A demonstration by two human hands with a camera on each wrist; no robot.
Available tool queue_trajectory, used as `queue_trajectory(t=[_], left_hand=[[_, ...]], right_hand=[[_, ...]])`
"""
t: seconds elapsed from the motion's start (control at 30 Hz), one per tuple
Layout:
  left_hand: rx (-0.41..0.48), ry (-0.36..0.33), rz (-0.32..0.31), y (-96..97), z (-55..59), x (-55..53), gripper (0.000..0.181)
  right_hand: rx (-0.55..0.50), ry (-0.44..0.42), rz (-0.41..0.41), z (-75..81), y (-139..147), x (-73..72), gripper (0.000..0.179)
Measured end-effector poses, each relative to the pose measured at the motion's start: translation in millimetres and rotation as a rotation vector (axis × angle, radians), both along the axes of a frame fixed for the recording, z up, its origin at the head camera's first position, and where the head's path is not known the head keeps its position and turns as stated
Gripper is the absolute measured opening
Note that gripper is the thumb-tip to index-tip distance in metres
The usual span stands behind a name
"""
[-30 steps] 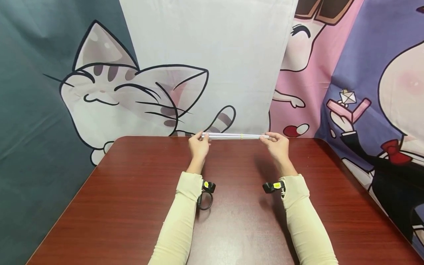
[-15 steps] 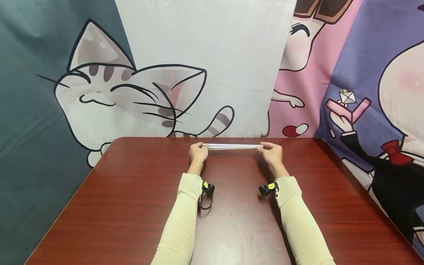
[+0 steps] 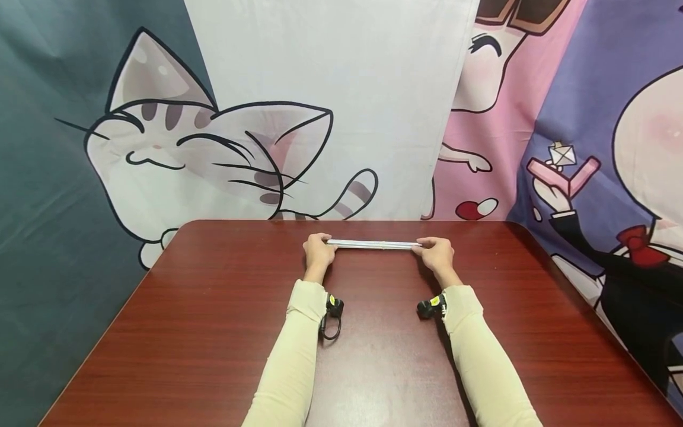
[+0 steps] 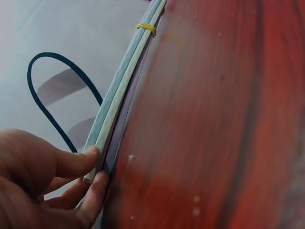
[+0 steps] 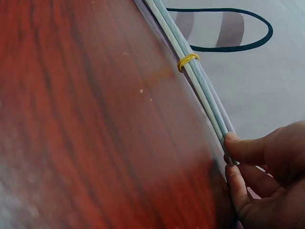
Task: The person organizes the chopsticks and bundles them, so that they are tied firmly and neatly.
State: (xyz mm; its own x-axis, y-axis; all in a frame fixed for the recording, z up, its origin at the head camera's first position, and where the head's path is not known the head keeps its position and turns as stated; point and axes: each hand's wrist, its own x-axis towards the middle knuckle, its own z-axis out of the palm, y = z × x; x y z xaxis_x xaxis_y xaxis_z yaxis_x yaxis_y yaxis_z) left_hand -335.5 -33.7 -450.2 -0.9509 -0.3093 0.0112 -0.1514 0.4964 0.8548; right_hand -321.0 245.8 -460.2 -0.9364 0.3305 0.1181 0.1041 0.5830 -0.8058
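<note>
A slim bundle of long, straight sticks (image 3: 368, 244) lies crosswise at the far part of the table, in pale blue, pale green and lilac. Around it, nearer the right end, goes a yellow rubber band (image 5: 188, 61). My left hand (image 3: 318, 252) pinches the left end between thumb and fingers, as the left wrist view shows up close. At the opposite end my right hand (image 3: 437, 255) pinches the sticks (image 5: 209, 105) the same way. Whether the bundle touches the tabletop I cannot tell. The fingers hide both tips in part.
The reddish-brown wooden table (image 3: 213, 326) spreads under both arms, its far edge just beyond the bundle. Behind it hangs a printed cloth (image 3: 368, 89) with cartoon figures. A small black camera (image 3: 334, 306) with a cable loop sits on the left wrist, another camera (image 3: 429, 308) on the right.
Both hands have brought the bundle down and slightly toward me, from about the table's far edge to nearer the tabletop. The right hand has also shifted a little left. Both hands keep their pinch.
</note>
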Motion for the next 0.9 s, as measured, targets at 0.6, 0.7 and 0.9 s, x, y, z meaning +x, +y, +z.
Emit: queue_trajectory(t=[0.6,0.7,0.9], left_hand=[[-0.044,0.017,-0.007,-5.8,5.2,4.5,0.039],[-0.028,0.048,-0.015,-3.5,11.7,8.1,0.043],[0.047,0.151,-0.063,1.7,30.9,16.3,0.044]], right_hand=[[-0.002,0.028,0.053,-0.5,11,0.7,0.034],[-0.01,0.023,0.073,1.1,13,2.6,0.036],[-0.034,0.007,0.144,9.8,16,10.2,0.038]])
